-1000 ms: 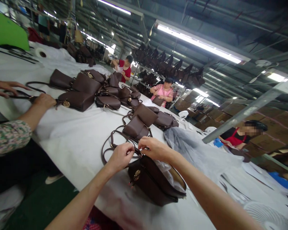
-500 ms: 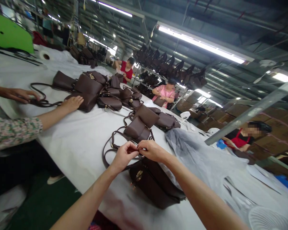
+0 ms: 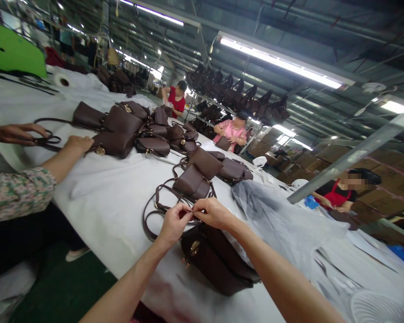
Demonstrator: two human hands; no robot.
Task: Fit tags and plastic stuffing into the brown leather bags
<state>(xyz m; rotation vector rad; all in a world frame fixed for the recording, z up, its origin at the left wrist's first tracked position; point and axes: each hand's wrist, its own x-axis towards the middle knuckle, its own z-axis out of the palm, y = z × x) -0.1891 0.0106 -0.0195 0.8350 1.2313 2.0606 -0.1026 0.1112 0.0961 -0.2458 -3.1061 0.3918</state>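
A dark brown handbag (image 3: pixel 218 260) with a round gold clasp stands tilted on the white-covered table, right below my hands. My left hand (image 3: pixel 175 224) is closed, thumb and forefinger pinched at the bag's strap near its upper end. Against it, my right hand (image 3: pixel 213 213) pinches at the same spot, fingertips touching the left ones. Those fingertips hide most of the small part between them. The thin strap (image 3: pixel 148 224) loops out to the left across the table. Just beyond my hands lies another brown handbag (image 3: pixel 191 181).
Several brown handbags (image 3: pixel 155 130) are heaped farther up the table (image 3: pixel 97 202). At left, a co-worker's hand (image 3: pixel 77 143) is at a bag with a gold clasp. Clear plastic sheeting (image 3: pixel 276 220) lies to the right, by a slanting metal post (image 3: pixel 346 157). Other people work beyond.
My hands stay pinched together in nearly the same place. The co-worker's near hand has drawn back left off the bag, uncovering its gold clasp, and the strap loop there has shifted left.
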